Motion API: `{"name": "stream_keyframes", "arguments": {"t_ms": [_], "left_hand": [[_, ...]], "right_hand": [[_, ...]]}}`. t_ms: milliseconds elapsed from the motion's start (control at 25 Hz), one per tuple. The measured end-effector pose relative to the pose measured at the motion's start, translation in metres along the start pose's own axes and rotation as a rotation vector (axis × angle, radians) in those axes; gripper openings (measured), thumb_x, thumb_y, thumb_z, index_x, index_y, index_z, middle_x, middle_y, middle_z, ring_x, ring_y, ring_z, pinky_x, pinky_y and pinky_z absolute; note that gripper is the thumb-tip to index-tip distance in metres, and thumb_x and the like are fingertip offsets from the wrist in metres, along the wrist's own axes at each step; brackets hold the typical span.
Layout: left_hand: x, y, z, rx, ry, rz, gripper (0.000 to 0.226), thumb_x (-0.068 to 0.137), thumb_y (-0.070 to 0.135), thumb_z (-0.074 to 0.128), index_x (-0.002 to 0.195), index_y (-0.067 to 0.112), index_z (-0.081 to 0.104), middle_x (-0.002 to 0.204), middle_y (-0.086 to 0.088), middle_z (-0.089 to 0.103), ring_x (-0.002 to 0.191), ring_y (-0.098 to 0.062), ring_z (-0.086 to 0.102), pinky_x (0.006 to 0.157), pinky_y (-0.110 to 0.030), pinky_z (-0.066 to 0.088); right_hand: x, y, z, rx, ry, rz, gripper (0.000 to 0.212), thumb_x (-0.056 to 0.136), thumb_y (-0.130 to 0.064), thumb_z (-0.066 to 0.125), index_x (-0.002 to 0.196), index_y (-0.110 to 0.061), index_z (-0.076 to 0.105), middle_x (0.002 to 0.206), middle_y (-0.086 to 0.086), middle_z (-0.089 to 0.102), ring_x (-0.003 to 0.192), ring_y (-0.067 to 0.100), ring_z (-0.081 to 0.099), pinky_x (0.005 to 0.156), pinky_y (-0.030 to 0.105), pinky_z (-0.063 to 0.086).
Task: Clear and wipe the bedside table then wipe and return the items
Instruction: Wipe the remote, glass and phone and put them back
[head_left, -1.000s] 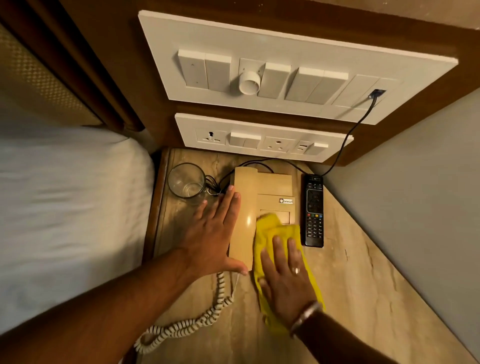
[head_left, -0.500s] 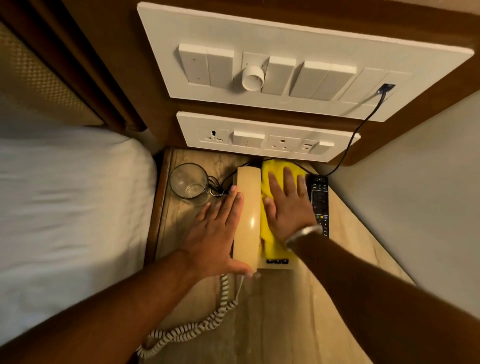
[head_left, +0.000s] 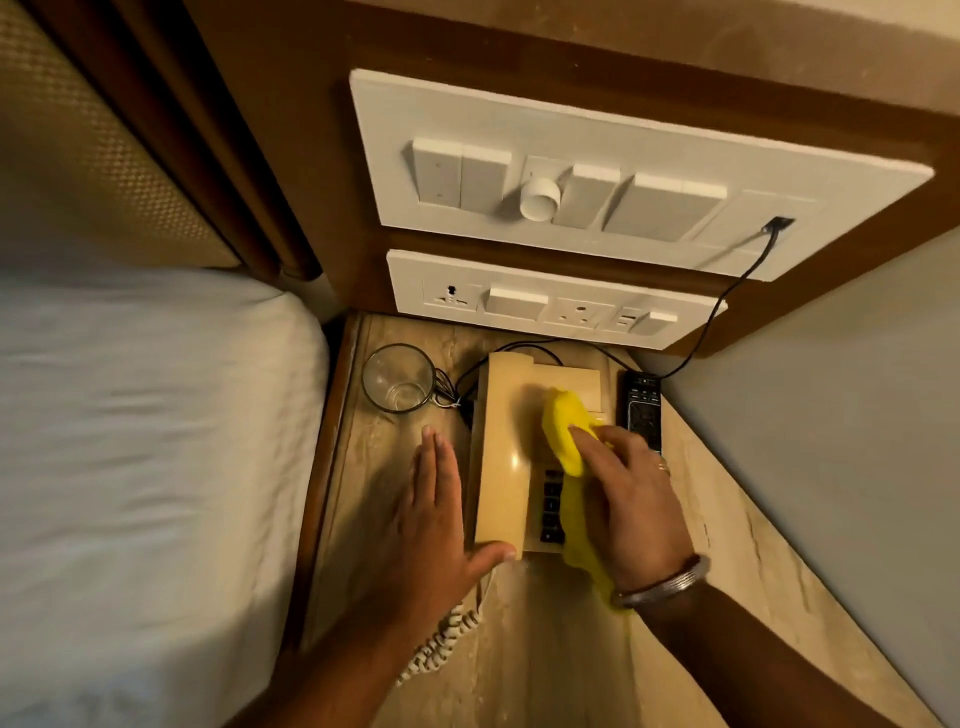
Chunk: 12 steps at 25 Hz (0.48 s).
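Note:
A beige telephone (head_left: 511, 415) sits on the marble-topped bedside table (head_left: 571, 649). My right hand (head_left: 631, 504) presses a yellow cloth (head_left: 563, 434) onto the phone's keypad side, covering part of it. My left hand (head_left: 434, 525) lies flat against the phone's left edge, fingers straight, thumb at the handset's near end. An empty drinking glass (head_left: 399, 378) stands at the back left of the table. Right of the phone, partly behind my hand, lies a black remote control (head_left: 642, 410).
The coiled handset cord (head_left: 441, 642) trails off the table's front left. A white bed (head_left: 130, 467) borders the table on the left, a grey wall (head_left: 831, 441) on the right. Two switch and socket panels (head_left: 556, 301) hang behind, a black cable (head_left: 727, 291) plugged into the upper one.
My right hand has drawn the yellow cloth back from the phone's far end toward its middle and keypad. My left hand has stayed against the phone's left side.

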<state>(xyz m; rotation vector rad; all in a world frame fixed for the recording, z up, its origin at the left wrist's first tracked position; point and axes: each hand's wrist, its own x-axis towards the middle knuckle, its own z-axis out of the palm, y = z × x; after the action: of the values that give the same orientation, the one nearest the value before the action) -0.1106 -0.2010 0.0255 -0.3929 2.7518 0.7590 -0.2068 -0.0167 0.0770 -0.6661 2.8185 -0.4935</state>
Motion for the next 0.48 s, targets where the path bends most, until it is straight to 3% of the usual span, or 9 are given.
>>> {"name": "stream_keyframes", "arguments": {"t_ms": [120,200,320,400,480], "left_hand": [[-0.011,0.001,0.009,-0.183,0.041,-0.15,0.14,0.054,0.095,0.046,0.147,0.018,-0.026,0.159,-0.001,-0.026,0.15,-0.019,-0.018,0.123,-0.037,0.003],[-0.011,-0.001,0.012,-0.231,0.116,-0.181,0.143,0.049,0.097,0.044,0.15,0.014,-0.015,0.161,-0.003,-0.017,0.151,-0.021,-0.014,0.122,-0.036,-0.001],[-0.011,-0.009,0.019,-0.185,0.19,-0.141,0.138,0.056,0.096,0.04,0.154,0.01,-0.007,0.163,-0.009,-0.006,0.152,-0.026,-0.006,0.121,-0.04,0.0],[-0.01,-0.015,0.024,-0.1,0.186,-0.122,0.137,0.061,0.1,0.033,0.155,0.01,-0.01,0.164,-0.011,-0.003,0.153,-0.028,-0.002,0.122,-0.041,0.003],[-0.009,-0.02,0.028,-0.059,0.198,-0.094,0.136,0.062,0.098,0.037,0.156,0.011,-0.01,0.165,-0.013,0.002,0.153,-0.029,0.003,0.123,-0.043,0.01]], "right_hand": [[0.041,-0.032,0.007,-0.132,-0.056,-0.241,0.061,0.09,-0.027,0.05,0.146,-0.033,0.028,0.155,0.01,0.03,0.132,0.04,0.038,0.097,0.047,0.045],[0.083,-0.04,0.019,-0.129,-0.084,-0.192,0.06,0.094,-0.031,0.042,0.149,-0.031,0.021,0.159,0.006,0.019,0.139,0.038,0.029,0.102,0.047,0.04],[0.13,-0.043,0.02,-0.116,-0.081,-0.087,0.055,0.092,-0.027,0.044,0.146,-0.027,0.031,0.152,0.013,0.034,0.133,0.042,0.038,0.1,0.045,0.041],[0.099,-0.036,0.03,-0.118,-0.124,-0.211,0.056,0.089,-0.025,0.053,0.143,-0.028,0.038,0.156,0.012,0.028,0.139,0.046,0.027,0.101,0.05,0.041],[0.025,-0.029,0.04,-0.153,-0.186,-0.402,0.069,0.077,-0.027,0.072,0.14,-0.032,0.043,0.155,0.008,0.029,0.139,0.048,0.024,0.09,0.052,0.05]]}}
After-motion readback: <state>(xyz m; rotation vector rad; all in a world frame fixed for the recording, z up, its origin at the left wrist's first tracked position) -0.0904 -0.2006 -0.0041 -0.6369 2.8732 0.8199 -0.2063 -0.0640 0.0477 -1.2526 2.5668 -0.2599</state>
